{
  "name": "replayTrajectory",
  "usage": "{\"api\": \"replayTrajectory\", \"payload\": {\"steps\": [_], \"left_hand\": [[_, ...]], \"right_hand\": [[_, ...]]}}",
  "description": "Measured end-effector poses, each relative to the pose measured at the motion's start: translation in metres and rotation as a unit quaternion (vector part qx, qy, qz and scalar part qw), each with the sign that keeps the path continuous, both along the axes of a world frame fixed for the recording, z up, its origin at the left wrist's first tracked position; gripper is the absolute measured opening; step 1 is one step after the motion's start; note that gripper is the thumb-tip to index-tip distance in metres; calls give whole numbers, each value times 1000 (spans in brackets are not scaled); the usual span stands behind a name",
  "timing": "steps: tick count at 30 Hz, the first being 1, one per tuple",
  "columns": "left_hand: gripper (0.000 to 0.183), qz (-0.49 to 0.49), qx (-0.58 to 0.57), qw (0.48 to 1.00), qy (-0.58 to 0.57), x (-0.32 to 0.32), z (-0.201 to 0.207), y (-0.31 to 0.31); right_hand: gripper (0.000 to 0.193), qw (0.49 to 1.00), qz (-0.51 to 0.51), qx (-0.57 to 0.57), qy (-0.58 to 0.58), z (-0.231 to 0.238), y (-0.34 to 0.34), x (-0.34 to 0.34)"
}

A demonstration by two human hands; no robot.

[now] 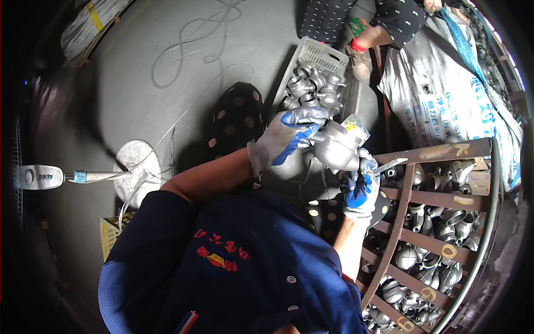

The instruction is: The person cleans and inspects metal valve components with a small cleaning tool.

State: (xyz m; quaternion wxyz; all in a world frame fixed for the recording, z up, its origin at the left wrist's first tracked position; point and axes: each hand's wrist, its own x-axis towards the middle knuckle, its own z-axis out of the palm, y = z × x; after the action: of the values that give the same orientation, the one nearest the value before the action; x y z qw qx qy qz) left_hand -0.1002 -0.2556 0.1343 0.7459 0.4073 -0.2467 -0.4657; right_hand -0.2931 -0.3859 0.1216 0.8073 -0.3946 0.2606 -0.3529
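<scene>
Left grip (292,133) pinches gray metal casting (339,149) by its left side; right grip (362,189) curled at its lower right, can't tell if pinching. Casting's between both, crate (351,99) beyond.

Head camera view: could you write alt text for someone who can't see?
A left hand and a right hand, gloved in white and blue, handle a rounded, shiny grey metal part. Beyond it stands a grey plastic crate of metal pieces; at right, a brown metal-barred bin holds more.
</scene>
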Motion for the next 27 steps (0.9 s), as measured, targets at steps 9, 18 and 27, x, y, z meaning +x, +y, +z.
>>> {"api": "replayTrajectory", "payload": {"steps": [9,18,27], "left_hand": [[33,13,3,998,-60,-3,0,1],[40,-5,-56,998,-21,2,-4,2],[34,-143,-165,954,204,-25,-44,2]], "right_hand": [[22,998,-8,-27,55,0,6,0],[25,998,-38,41,37,-3,10,1],[33,987,-15,-157,20,-37,11,4]]}}
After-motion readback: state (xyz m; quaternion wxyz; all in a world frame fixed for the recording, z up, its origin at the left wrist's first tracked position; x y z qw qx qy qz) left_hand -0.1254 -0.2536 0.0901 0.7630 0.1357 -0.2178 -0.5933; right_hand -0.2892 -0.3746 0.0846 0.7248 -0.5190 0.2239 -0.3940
